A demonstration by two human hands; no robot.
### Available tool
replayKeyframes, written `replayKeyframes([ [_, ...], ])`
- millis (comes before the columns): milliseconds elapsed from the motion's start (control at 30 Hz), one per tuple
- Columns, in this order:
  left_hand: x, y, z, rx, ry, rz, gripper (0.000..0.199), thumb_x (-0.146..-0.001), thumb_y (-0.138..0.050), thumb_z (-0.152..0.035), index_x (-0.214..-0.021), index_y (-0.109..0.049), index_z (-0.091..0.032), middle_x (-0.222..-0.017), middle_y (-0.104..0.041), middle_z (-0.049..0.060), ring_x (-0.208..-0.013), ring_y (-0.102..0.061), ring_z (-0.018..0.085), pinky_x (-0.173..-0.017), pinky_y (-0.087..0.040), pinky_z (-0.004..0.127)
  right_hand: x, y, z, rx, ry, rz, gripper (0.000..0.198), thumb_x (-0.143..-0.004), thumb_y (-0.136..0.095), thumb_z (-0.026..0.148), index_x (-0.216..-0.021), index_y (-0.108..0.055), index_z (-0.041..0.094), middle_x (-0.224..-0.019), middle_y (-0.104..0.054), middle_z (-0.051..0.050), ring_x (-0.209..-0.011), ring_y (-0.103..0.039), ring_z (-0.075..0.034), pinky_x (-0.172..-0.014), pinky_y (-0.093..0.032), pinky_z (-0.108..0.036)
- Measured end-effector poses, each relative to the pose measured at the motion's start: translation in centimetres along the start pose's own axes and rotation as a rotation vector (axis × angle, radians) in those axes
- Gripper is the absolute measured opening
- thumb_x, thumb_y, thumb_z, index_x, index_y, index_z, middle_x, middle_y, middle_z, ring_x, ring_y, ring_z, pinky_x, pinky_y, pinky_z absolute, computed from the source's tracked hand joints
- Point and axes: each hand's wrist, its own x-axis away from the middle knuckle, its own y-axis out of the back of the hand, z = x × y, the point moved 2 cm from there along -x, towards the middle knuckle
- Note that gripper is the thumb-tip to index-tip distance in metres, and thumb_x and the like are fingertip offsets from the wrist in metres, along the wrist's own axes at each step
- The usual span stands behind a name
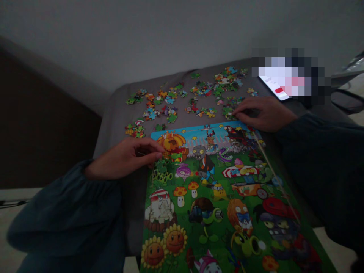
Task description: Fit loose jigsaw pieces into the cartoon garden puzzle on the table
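Observation:
A cartoon puzzle board [196,197] of plants and zombies lies in front of me, with a green and blue picture. Over its upper left edge, my left hand [127,157] pinches a small puzzle piece [166,155] with an orange checked part, near the pumpkin picture. Beyond the upper right corner, my right hand [264,113] has thumb and forefinger closed at a green puzzle piece [228,112]. Its fingertips partly cover that piece. Many loose puzzle pieces [170,96] are scattered behind the board.
The pieces and board rest on a grey padded surface [112,113] against a pale wall [170,34]. A lit phone [274,87], partly blurred out, is at the back right, with a dark strap [345,104] beside it. A dark panel [42,125] stands at left.

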Motion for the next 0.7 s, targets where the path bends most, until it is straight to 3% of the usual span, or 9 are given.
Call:
replayKeyframes([
  [233,-0.2,-0.1,0.3,-0.105,0.021,-0.024,0.038,-0.091,-0.067,-0.056,-0.098,-0.076,-0.02,-0.085,-0.078,0.002,-0.067,-0.066,0.015,-0.06,-0.054,0.024,0.0,0.0,0.1,-0.002,0.007,-0.007,0.021,-0.092,-0.064,0.039,-0.096,-0.082,0.03,-0.095,-0.078,-0.008,-0.086,-0.073,-0.03,-0.082,-0.058,-0.048],
  [433,0.2,1.8,1.9,-0.36,0.016,-0.088,0.047,-0.095,-0.057,-0.062,-0.099,-0.079,-0.021,-0.092,-0.081,0.006,-0.081,-0.071,0.021,-0.069,-0.052,0.028,0.0,0.0,0.2,-0.009,-0.024,0.005,0.022,-0.091,-0.066,0.044,-0.098,-0.083,0.033,-0.096,-0.079,-0.006,-0.09,-0.072,-0.03,-0.084,-0.059,-0.047],
  [700,1.1,2.9,2.9,-0.353,0.116,-0.042,0.051,-0.09,-0.06,-0.071,-0.1,-0.08,-0.024,-0.105,-0.083,0.006,-0.093,-0.074,0.026,-0.08,-0.057,0.033,0.0,0.0,0.1,-0.01,-0.032,0.012,0.024,-0.09,-0.066,0.046,-0.099,-0.084,0.032,-0.097,-0.079,-0.007,-0.087,-0.072,-0.03,-0.084,-0.059,-0.049],
])
